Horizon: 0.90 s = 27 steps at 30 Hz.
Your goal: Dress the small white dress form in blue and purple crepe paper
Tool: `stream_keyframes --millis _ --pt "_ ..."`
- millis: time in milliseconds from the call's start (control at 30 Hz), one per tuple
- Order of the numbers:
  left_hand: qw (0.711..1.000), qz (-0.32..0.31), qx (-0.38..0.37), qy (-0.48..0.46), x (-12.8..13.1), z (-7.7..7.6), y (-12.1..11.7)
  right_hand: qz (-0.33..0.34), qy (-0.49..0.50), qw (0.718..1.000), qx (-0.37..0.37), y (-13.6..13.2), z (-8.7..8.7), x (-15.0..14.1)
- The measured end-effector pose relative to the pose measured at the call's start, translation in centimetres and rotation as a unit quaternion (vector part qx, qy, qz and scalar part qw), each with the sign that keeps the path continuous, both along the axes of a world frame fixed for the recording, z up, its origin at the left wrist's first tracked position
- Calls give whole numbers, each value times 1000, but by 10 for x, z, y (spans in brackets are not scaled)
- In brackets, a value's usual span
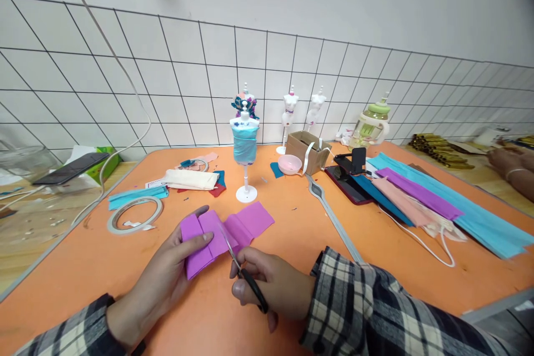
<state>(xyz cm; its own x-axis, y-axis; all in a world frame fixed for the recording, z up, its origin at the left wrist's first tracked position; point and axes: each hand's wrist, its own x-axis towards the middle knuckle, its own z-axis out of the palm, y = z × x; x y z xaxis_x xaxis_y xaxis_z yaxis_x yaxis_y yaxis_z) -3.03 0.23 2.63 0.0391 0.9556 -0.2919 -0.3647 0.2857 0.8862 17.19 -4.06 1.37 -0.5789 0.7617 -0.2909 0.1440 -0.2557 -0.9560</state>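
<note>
My left hand [169, 264] is closed on a folded piece of purple crepe paper [200, 264], its thumb pressed flat on top. My right hand [273, 281] grips scissors [252, 288] with black handles. Their blades lie at the paper's right part, where a purple strip [254, 219] extends to the right over the table. Whether the blades are parted is hard to see. Beyond the hands stands a small white dress form [245, 147] wrapped in light blue material, upright on its round base.
Tape roll [136, 214] and cream folded paper [191, 179] lie left. Behind are a pink bowl [289, 164], a cardboard box [306, 150] and two bare dress forms. Coloured paper strips [421, 194], a phone [348, 183] and a bottle [370, 124] are right. Another person's hand [511, 164] shows far right.
</note>
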Motion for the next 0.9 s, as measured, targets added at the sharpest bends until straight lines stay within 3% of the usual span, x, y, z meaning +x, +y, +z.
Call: stream_keyframes --millis 200,600,767,900 --pt "999 25 40 26 -2 -2 3 11 -11 1000 -5 0 2 0" --pt "1000 1 17 4 2 -2 2 -8 30 999 -12 2 -5 -2" --pt "996 -17 -50 -77 0 -3 6 -36 31 999 -2 3 -7 -3" --pt "986 -83 -114 -86 -2 -2 5 -28 25 999 -12 3 -6 -3"
